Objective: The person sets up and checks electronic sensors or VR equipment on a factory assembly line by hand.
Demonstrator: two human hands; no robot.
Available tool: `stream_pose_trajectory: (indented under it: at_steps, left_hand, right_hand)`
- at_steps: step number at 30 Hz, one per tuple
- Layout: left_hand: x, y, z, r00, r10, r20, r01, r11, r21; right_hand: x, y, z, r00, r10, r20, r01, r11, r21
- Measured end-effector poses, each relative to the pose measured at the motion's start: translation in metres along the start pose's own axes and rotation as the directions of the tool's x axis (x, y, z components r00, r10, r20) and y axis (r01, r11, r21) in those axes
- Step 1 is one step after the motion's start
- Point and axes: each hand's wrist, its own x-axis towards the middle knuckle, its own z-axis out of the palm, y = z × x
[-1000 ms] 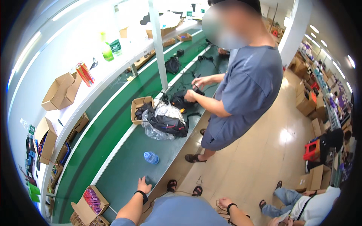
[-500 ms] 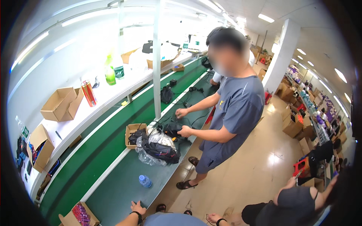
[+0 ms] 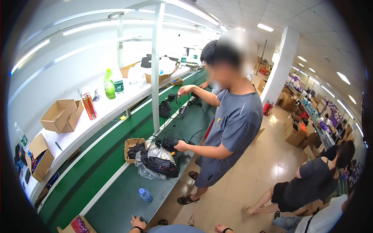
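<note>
My left hand (image 3: 138,223) lies at the near edge of the dark conveyor belt (image 3: 112,202), fingers apart and nothing in them. Just beyond it stands a small blue-capped plastic bottle (image 3: 145,194). My right hand (image 3: 221,228) is low at the picture's bottom edge, beside my body and over the floor. Its fingers are small and partly cut off, so their state is unclear. Farther up the belt lie a black bag (image 3: 161,166) and clear plastic wrap (image 3: 145,171), next to an open cardboard box (image 3: 130,149) of black items.
A co-worker (image 3: 237,120) in grey stands at the belt's right side, raising a black cable. A white shelf (image 3: 105,116) along the left carries bottles, a red can (image 3: 89,106) and boxes. At lower left sits a box of purple-red items (image 3: 79,225). People walk at right.
The co-worker's far hand has risen, lifting a cable. My view has shifted slightly. The person at lower right has moved away, and another person has come into view there.
</note>
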Motion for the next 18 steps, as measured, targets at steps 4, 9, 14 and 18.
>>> stream_pose_trajectory:
  at_steps: [4, 9, 14, 18]
  left_hand:
    - [0.005, 0.004, 0.0, 1.0, 0.014, -0.01, -0.014, 1.0, 0.003]
    - [0.012, -0.001, 0.005, 0.999, -0.041, -0.013, 0.041, 0.999, 0.026]
    - [0.0, 0.003, -0.003, 0.997, -0.072, -0.021, 0.071, 0.997, -0.035]
    - [0.007, -0.002, 0.001, 0.997, -0.072, 0.006, 0.072, 0.995, -0.07]
  right_hand:
    - [-0.002, 0.002, 0.002, 0.998, -0.059, -0.006, 0.059, 0.998, 0.008]
    - [0.002, 0.006, 0.003, 0.999, -0.025, 0.04, 0.024, 0.999, 0.046]
    - [-0.009, 0.011, 0.014, 0.999, 0.016, 0.035, -0.023, 0.977, 0.211]
    - [-0.003, 0.001, 0.011, 0.993, 0.048, 0.106, -0.059, 0.992, 0.111]
